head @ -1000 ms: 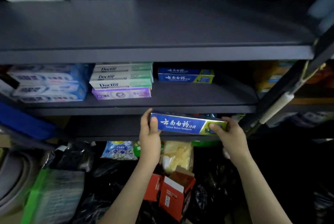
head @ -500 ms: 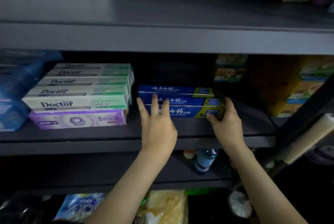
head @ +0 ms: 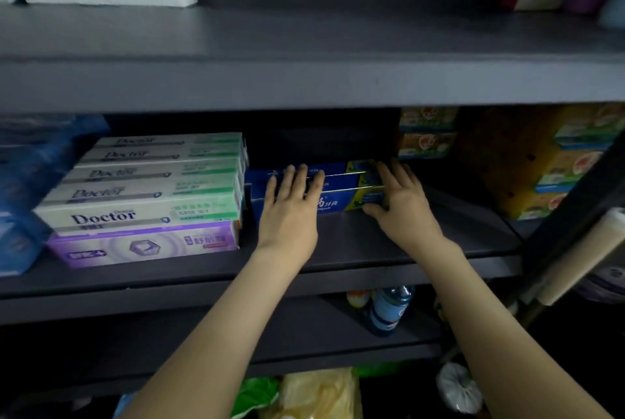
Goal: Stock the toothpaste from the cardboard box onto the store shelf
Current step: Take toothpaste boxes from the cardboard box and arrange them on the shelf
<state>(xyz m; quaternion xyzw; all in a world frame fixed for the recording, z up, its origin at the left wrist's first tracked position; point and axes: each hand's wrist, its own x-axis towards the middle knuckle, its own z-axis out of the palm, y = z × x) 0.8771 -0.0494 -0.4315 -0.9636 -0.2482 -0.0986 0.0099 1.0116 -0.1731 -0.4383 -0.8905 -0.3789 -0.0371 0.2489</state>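
Head view: blue toothpaste boxes (head: 338, 182) are lying together on the middle shelf (head: 372, 243), just right of the Doctor boxes (head: 142, 212), while the left hand (head: 291, 207) and the right hand (head: 400, 197) are resting straight-fingered on them, gripping nothing.

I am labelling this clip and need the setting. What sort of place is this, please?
Most likely a small shop, perhaps its stock area. Dark shelves carry stacked Doctor toothpaste boxes, blue toothpaste boxes touched by the left hand and right hand, and yellow packaged goods further right.
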